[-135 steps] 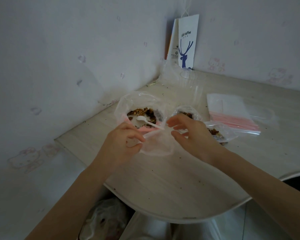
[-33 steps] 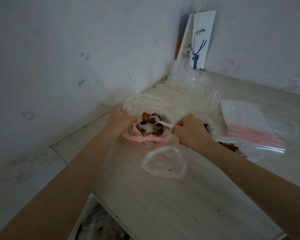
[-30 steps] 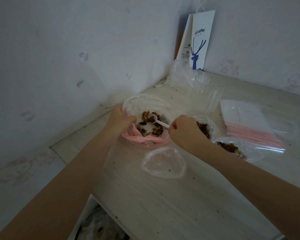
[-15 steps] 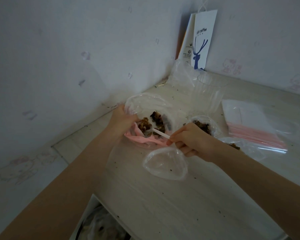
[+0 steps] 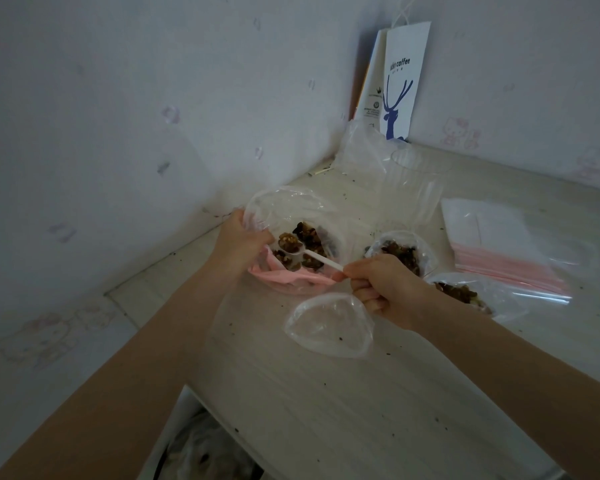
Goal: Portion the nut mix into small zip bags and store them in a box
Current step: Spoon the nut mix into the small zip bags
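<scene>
Through the head camera, your left hand (image 5: 240, 242) grips the rim of the large clear bag (image 5: 284, 206), whose pink zip edge sags toward you. The nut mix (image 5: 307, 239) lies inside it, near the wall. Your right hand (image 5: 383, 287) pinches the handle end of a white plastic spoon (image 5: 317, 258); its bowl sits among the nuts. Just in front of that hand, an open small zip bag (image 5: 329, 327) lies almost empty on the table (image 5: 361, 410). Two filled small bags (image 5: 404, 252) sit to the right. Beyond them is a stack of flat zip bags (image 5: 499, 244) with pink strips. In the corner stands a white paper bag (image 5: 402, 46) printed with a blue deer and "coffee"; its smaller print is unreadable.
</scene>
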